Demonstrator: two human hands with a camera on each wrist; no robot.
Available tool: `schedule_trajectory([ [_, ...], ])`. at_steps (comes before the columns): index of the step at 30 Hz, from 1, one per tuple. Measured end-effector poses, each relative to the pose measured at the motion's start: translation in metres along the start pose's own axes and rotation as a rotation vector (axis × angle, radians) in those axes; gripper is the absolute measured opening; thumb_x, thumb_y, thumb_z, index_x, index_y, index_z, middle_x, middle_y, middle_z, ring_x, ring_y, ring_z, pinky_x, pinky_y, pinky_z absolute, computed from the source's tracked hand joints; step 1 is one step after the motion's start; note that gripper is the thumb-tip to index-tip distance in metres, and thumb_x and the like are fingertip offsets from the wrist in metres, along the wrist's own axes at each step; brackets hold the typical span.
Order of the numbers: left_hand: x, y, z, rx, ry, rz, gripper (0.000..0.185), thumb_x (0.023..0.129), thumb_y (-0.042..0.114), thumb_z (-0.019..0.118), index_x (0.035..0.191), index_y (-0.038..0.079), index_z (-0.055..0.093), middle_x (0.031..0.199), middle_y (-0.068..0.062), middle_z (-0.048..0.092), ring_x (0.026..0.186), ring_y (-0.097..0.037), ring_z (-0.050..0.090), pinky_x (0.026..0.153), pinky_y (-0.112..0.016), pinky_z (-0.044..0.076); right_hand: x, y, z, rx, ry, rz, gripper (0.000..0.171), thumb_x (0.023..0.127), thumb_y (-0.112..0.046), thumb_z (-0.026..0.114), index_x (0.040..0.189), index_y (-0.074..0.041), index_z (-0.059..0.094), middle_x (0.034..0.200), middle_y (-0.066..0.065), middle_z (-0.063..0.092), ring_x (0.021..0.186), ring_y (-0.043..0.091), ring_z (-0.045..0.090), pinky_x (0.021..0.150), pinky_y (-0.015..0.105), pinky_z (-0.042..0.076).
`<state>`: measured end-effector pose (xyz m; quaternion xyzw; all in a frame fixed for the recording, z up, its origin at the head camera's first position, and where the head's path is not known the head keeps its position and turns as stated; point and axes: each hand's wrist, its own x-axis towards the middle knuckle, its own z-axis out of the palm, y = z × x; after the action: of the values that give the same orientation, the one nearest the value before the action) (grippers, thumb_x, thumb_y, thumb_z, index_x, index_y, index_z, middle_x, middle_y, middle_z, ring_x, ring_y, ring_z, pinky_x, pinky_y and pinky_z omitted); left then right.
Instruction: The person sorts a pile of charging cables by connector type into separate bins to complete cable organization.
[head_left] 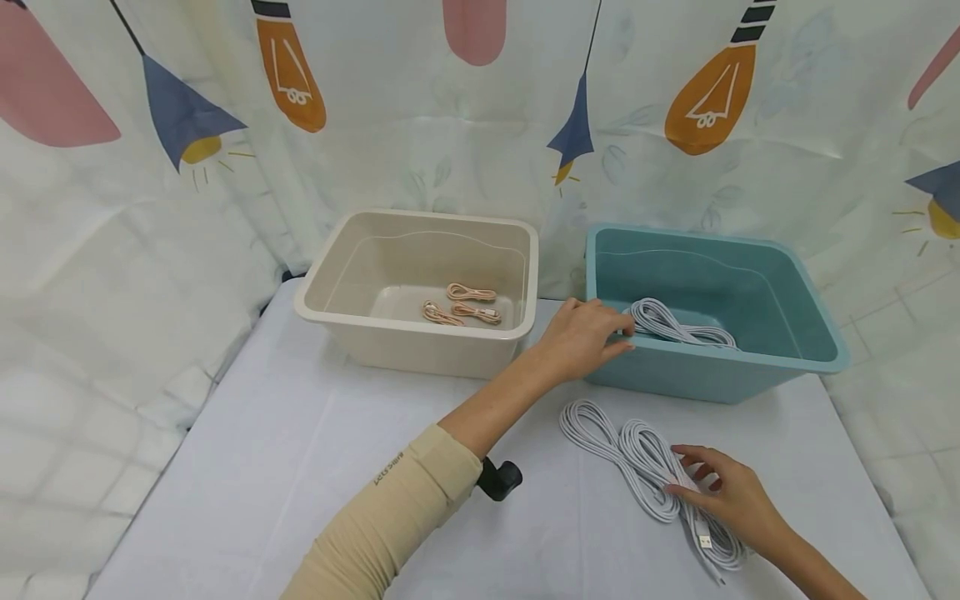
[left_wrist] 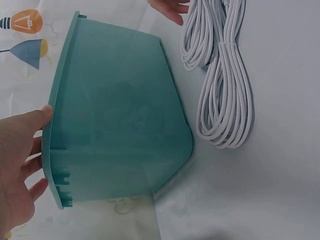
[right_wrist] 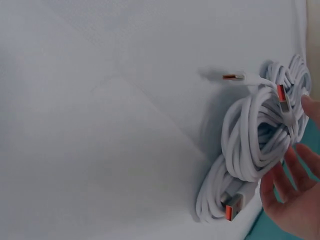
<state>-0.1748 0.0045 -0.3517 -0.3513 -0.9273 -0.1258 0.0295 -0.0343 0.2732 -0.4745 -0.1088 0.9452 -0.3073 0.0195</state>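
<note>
At the left front corner of the teal bin (head_left: 712, 375), my left hand (head_left: 585, 337) reaches over the rim, its fingertips partly hidden behind the edge in the left wrist view. Thumb and fingers stand apart. A white cable bundle (head_left: 682, 329) lies inside that bin, close to these fingers. On the table, tied white charging cables (head_left: 637, 458) lie overlapping in front of the bin. My right hand (head_left: 727, 496) is beside them, thumb and fingers spread around the bundle's edge and fingertips touching or very near it. The cables' USB plugs (right_wrist: 233, 206) show red-orange tips.
Left of the teal bin stands a beige bin (head_left: 420, 342) with three small tan cable bundles (head_left: 471, 292) inside. A black object (head_left: 500, 479) pokes out beside the left sleeve. White cloth covers the table (head_left: 285, 442); a patterned curtain (head_left: 360, 142) hangs behind.
</note>
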Motion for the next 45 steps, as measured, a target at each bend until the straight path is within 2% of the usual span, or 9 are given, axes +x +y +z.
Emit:
schedule_trajectory([
  [9,0.000,0.000,0.000,-0.003,-0.002,-0.001,0.024,0.107,0.041,0.063,0.123,0.027,0.075,0.125,0.011,0.075,0.117,-0.013,0.064,0.099,-0.035,0.046,-0.002,0.000,0.007,0.004,0.015,-0.001,0.061,0.072,-0.015,0.097,0.124,0.002,0.072,0.093,-0.001,0.063,0.072,-0.002,0.050,0.061,0.023,0.050],
  [20,0.000,0.000,0.000,-0.025,0.002,0.000,0.024,0.107,0.040,0.064,0.123,0.027,0.075,0.125,0.011,0.075,0.119,-0.013,0.063,0.098,-0.035,0.045,-0.003,-0.002,0.010,0.031,0.014,0.050,0.056,0.077,-0.012,0.094,0.124,0.006,0.069,0.083,-0.004,0.059,0.069,-0.001,0.046,0.060,0.023,0.045],
  [29,-0.001,0.000,-0.001,-0.015,0.002,0.003,0.024,0.107,0.040,0.064,0.123,0.027,0.075,0.124,0.011,0.076,0.116,-0.014,0.064,0.097,-0.035,0.045,-0.003,-0.001,0.006,0.045,0.064,-0.045,0.051,0.076,-0.006,0.093,0.120,0.005,0.071,0.083,-0.008,0.058,0.068,-0.005,0.052,0.060,0.023,0.052],
  [40,0.000,0.000,-0.001,-0.017,0.001,0.002,0.024,0.106,0.040,0.064,0.123,0.027,0.075,0.124,0.011,0.076,0.118,-0.013,0.063,0.097,-0.035,0.045,0.000,0.000,-0.003,0.039,0.077,-0.116,0.050,0.071,-0.003,0.095,0.116,0.002,0.073,0.081,-0.012,0.053,0.067,-0.004,0.048,0.057,0.021,0.050],
  [45,0.000,0.000,-0.001,-0.018,-0.005,0.005,0.024,0.107,0.040,0.064,0.123,0.027,0.075,0.124,0.011,0.076,0.118,-0.014,0.063,0.098,-0.035,0.045,0.000,-0.001,-0.008,0.049,0.101,-0.143,0.052,0.069,-0.001,0.096,0.116,-0.001,0.075,0.085,-0.007,0.063,0.067,-0.004,0.052,0.056,0.019,0.049],
])
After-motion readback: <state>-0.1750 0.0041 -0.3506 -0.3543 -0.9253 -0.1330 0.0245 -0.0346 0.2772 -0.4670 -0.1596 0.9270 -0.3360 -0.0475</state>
